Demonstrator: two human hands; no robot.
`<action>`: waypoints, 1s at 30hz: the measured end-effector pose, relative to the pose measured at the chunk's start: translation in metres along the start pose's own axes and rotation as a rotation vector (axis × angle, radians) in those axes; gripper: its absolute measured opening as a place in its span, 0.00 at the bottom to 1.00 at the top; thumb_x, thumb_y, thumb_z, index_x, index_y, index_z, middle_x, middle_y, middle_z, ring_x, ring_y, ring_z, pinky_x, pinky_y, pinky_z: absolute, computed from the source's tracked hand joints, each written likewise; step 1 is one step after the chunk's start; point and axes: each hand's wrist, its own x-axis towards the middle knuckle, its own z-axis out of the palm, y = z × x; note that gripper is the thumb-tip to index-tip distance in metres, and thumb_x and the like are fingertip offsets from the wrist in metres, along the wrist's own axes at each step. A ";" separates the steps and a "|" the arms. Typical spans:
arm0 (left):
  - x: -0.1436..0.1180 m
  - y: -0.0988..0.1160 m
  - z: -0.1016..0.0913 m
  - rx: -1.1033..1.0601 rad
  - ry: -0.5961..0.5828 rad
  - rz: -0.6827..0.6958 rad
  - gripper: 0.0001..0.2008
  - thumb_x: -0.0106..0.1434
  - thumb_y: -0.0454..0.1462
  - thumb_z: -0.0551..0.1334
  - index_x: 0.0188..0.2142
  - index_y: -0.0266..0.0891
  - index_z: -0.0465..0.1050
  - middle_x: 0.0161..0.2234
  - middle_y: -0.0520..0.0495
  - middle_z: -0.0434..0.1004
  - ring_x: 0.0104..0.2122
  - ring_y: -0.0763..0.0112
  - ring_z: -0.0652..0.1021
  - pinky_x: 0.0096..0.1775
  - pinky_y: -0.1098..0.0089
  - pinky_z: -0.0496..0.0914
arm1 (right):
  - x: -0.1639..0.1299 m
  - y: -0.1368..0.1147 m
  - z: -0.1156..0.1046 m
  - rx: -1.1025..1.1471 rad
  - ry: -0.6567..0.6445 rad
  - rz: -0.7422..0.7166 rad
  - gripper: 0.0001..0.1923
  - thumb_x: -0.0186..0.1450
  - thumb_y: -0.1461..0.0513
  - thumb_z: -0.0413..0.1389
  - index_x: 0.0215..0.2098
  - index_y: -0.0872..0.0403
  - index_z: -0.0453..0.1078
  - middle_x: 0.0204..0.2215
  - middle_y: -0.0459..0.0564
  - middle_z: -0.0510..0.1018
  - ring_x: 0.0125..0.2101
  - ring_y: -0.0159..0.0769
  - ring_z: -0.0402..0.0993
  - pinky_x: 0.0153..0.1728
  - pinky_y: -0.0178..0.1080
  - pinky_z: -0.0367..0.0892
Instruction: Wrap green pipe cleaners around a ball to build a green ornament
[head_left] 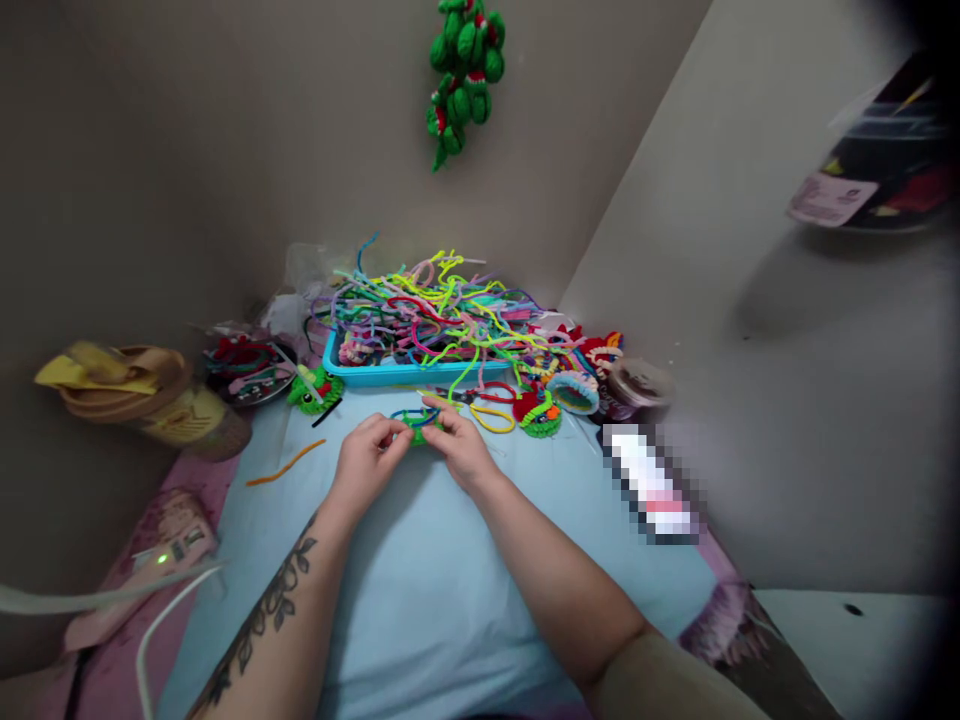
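1. Pinching a small green piece [424, 437] between us, our left hand [369, 455] and right hand [463, 447] meet just in front of a blue tray [420, 376]. The piece sits above the pale blue cloth [420, 550] on the tabletop, with a dark blue strand [415, 416] along its upper side. Both hands grasp with thumb and fingertips; our fingers hide much of the piece.

2. We judge that the blue strand could slip or twist out of line if either pinch loosens, since the piece is small and looks soft.

3. Just beyond our right hand lie scissors [469, 398] with red and yellow handles. Reaching forward without looking might knock them or catch the blades.

4. Heaped strands [442, 315] spill over the tray's rim; a snagged end could drag others out in a tangle. A loose orange strand [286, 465] lies to our left, where a sleeve or wrist might sweep it aside.

5. At far left, a lidded cup [187, 415] appears tilted by the lens; a bump could tip it. Its label has marks we cannot read.

6. A jar [636, 388] at right carries blurred lettering, and a hanging bag [881, 165] has a pink label [834, 199], its print too small to read. We can make out no brand.
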 end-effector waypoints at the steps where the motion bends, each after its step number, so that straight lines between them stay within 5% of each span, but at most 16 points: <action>1: 0.000 0.000 0.000 -0.009 0.014 -0.001 0.09 0.59 0.40 0.57 0.29 0.39 0.73 0.22 0.53 0.62 0.24 0.73 0.66 0.28 0.73 0.60 | 0.000 0.000 0.000 0.001 0.003 -0.009 0.10 0.51 0.57 0.60 0.19 0.54 0.66 0.54 0.51 0.67 0.51 0.43 0.64 0.49 0.43 0.59; 11: 0.000 -0.004 0.000 -0.131 0.140 -0.032 0.12 0.57 0.39 0.61 0.42 0.42 0.70 0.46 0.45 0.66 0.47 0.64 0.68 0.45 0.66 0.64 | 0.000 0.003 -0.005 -0.077 0.047 -0.088 0.08 0.55 0.57 0.58 0.23 0.53 0.69 0.53 0.52 0.67 0.54 0.42 0.61 0.53 0.43 0.54; 19: -0.002 -0.003 0.003 -0.079 0.217 -0.002 0.05 0.58 0.38 0.59 0.33 0.39 0.72 0.32 0.48 0.70 0.35 0.69 0.71 0.38 0.69 0.67 | -0.001 0.002 -0.004 -0.193 0.130 -0.147 0.08 0.57 0.58 0.56 0.23 0.53 0.66 0.51 0.52 0.68 0.52 0.41 0.63 0.53 0.43 0.53; 30: -0.007 -0.006 0.005 0.339 0.259 0.304 0.05 0.59 0.36 0.60 0.34 0.42 0.74 0.35 0.47 0.74 0.37 0.67 0.71 0.41 0.65 0.65 | -0.002 0.004 -0.003 -0.148 0.119 -0.105 0.08 0.56 0.57 0.57 0.24 0.53 0.68 0.51 0.51 0.69 0.53 0.42 0.62 0.54 0.45 0.53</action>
